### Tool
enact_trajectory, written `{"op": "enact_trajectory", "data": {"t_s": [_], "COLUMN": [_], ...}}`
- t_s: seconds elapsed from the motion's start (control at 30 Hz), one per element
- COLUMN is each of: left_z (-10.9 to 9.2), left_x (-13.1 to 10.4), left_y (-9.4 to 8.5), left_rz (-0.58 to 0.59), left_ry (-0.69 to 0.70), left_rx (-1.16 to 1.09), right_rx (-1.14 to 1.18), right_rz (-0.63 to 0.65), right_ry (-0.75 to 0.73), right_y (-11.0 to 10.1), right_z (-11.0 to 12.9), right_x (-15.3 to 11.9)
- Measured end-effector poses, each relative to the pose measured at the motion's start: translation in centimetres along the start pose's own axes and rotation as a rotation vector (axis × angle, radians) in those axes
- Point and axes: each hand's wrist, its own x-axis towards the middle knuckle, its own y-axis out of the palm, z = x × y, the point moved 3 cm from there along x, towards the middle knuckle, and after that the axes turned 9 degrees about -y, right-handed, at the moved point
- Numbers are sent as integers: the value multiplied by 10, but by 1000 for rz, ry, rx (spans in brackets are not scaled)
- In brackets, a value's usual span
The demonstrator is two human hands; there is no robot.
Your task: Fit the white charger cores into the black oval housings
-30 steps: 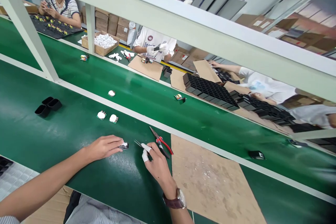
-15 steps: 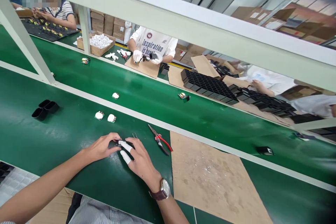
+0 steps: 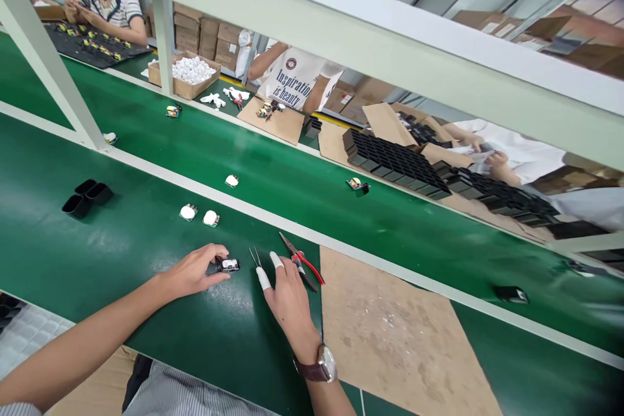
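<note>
My left hand (image 3: 197, 270) is closed around a small black plastic housing (image 3: 214, 268), low over the green bench. The housing's open end faces right and shows a white-topped circuit part (image 3: 231, 265) inside. My right hand (image 3: 288, 292), with white finger cots on two fingers, has its fingers apart and holds nothing. A pair of metal tweezers (image 3: 255, 257) lies at its fingertips, the lower end hidden by a finger. Just beyond that hand are red-handled long-nose pliers (image 3: 303, 263), partly covered by its fingers.
Two white-topped circuit boards (image 3: 188, 211) and several black housings (image 3: 78, 205) sit on the bench. A cardboard sheet (image 3: 390, 318) lies right. Beyond a pale rail (image 3: 273, 224), a green conveyor (image 3: 292, 175) carries boards. Co-workers sit opposite, under an overhead beam (image 3: 341, 32).
My right hand has come off the housing and moved right, to the tweezers and pliers. My left hand still holds the housing. Across the belt, a co-worker's hands have risen from the cardboard.
</note>
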Motion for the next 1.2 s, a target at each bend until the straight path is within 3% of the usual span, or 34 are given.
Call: {"op": "enact_trajectory", "data": {"t_s": [0.17,0.37,0.5,0.77,1.07,1.2], "left_z": [-7,-15,-16,-19,-22,-20], "left_x": [2,4,5,4,4,4], "left_y": [-2,-3,-3,-5,-6,-6], "left_rz": [95,158,165,182,203,195], "left_ry": [-25,13,-2,-28,-17,-6], "left_rx": [25,26,22,40,53,50], "right_rx": [51,263,144,-109,-97,4], "right_rz": [22,84,186,260,410,406], "right_ry": [-37,-79,-176,-347,-439,-425], "right_y": [5,-29,-39,-30,-31,-36], "right_z": [-4,37,52,51,47,42], "right_x": [-5,8,10,17,37,45]}}
